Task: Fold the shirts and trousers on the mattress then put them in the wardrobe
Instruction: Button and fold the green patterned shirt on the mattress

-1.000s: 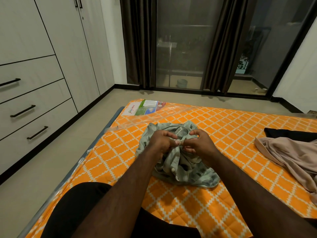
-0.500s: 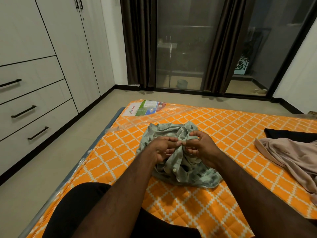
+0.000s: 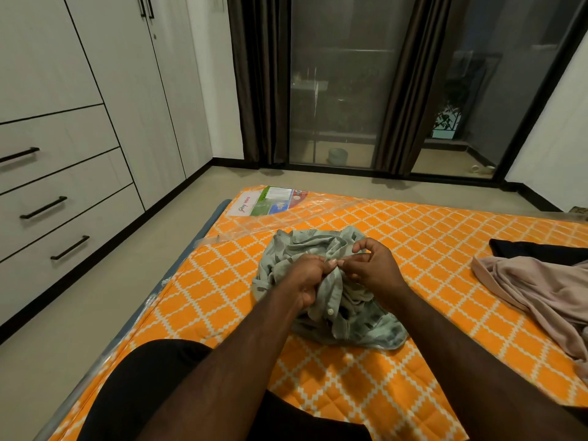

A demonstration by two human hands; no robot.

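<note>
A white wardrobe (image 3: 79, 90) with flat doors and three drawers fitted with black bar handles is seen along the left wall. An orange quilted mattress (image 3: 429, 230) with a white lattice print is laid on the floor, and clear plastic wrapping is left over its far left corner. Glass doors (image 3: 334, 90) flanked by dark curtains (image 3: 261, 78) are seen at the far wall.

A pale pink garment (image 3: 541, 291) is spread in loose folds at the right edge of the mattress, and a black garment (image 3: 541, 251) is lying just behind and touching it. A leg in black shorts (image 3: 152, 377) is rested on the near left part of the mattress.

A pale green patterned button-up shirt (image 3: 359, 326) is crumpled in a heap near the middle of the mattress, well apart from the wardrobe. A printed label (image 3: 270, 202) is seen under the plastic at the far corner.

The shirt's buttoned edge is gripped by the left hand (image 3: 305, 278), with the fingers curled round a bunch of cloth and the thumb pressed on top. The same edge is pinched between thumb and forefinger of the right hand (image 3: 372, 265), with its other fingers curled and raised. The two hands are held touching at the thumbs. A white button (image 3: 330, 311) is visible just below the left hand.
</note>
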